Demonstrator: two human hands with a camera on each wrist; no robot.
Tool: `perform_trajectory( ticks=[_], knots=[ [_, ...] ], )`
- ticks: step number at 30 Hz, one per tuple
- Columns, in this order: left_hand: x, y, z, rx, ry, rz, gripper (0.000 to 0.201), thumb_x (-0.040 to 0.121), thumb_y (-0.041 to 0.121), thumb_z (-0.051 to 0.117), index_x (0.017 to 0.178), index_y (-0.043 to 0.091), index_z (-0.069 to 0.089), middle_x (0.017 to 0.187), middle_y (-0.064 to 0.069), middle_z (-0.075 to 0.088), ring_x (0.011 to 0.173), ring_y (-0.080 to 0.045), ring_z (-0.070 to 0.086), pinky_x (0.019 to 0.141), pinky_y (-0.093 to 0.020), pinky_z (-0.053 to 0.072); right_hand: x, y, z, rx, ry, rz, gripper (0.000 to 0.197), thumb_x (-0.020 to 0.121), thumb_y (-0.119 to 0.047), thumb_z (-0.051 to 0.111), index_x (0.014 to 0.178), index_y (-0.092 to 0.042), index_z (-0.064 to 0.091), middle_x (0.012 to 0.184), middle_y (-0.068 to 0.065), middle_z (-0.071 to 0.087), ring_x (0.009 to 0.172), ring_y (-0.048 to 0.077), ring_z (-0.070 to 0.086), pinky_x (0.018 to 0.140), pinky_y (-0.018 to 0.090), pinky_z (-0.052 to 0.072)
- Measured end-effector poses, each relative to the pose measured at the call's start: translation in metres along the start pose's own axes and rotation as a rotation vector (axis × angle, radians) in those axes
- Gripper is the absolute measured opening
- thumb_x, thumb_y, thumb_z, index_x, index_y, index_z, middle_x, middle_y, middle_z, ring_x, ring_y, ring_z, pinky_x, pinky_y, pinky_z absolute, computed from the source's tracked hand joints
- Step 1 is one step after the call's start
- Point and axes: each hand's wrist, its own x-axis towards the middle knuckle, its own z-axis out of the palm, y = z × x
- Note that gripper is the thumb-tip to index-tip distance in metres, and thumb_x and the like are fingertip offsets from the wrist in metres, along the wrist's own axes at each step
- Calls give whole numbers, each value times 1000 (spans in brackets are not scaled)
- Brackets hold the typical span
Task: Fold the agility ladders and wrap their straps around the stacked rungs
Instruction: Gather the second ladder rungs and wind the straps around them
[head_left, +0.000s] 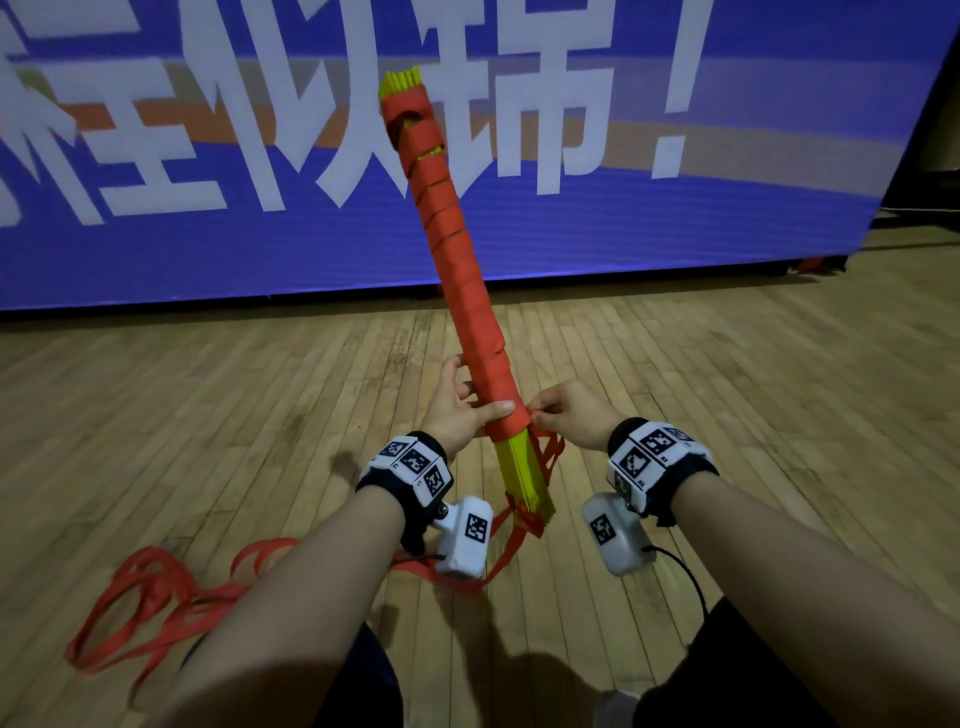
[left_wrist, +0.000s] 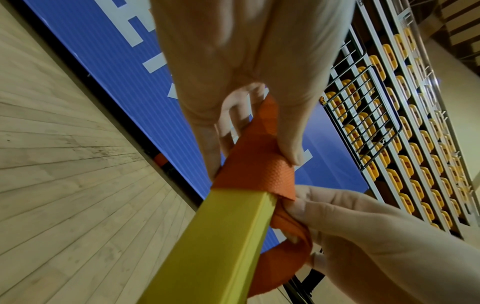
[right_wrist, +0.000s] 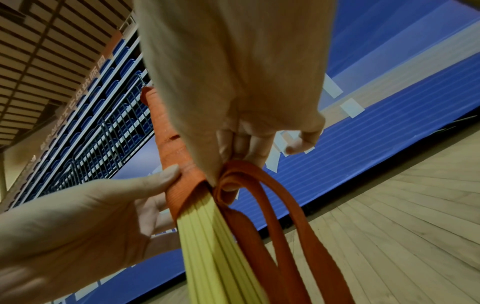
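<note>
A stack of yellow rungs stands tilted on the floor, wound for most of its length in orange strap. My left hand grips the bundle near its lower end, thumb across the last wrap. At the bundle's right side, my right hand pinches the strap, which loops down from its fingers. Yellow rung ends stick out at the top. Bare yellow rungs show below the wrap.
Loose orange strap lies in loops on the wooden floor at lower left. A large blue banner with white characters stands close behind. Tiered seating rises beyond it. My knees are at the bottom edge.
</note>
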Motion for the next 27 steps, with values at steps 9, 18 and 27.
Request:
perform_trajectory(
  ticks=[9, 18, 27],
  knots=[
    [0, 0, 1, 87, 54, 51, 80, 69, 7, 82, 125, 30, 31, 117, -5, 57, 103, -24, 63, 87, -50, 55, 0, -6, 14, -108, 0, 61, 34, 73, -34, 79, 89, -18, 54, 83, -3, 58, 81, 15, 58, 76, 31, 50],
    [0, 4, -1, 54, -72, 24, 69, 76, -7, 73, 134, 10, 41, 127, -9, 53, 99, -20, 64, 69, -27, 58, -2, -2, 4, -47, 23, 57, 24, 76, -24, 78, 84, -18, 56, 78, -3, 58, 75, 13, 57, 66, 22, 46],
    [-1, 2, -2, -24, -22, 25, 60, 76, -9, 71, 121, 17, 41, 121, -1, 51, 102, -27, 63, 76, -38, 57, 0, 2, -2, 2, -26, 35, 21, 79, -22, 76, 88, -14, 58, 79, 1, 57, 76, 15, 55, 77, 32, 48]
  ],
)
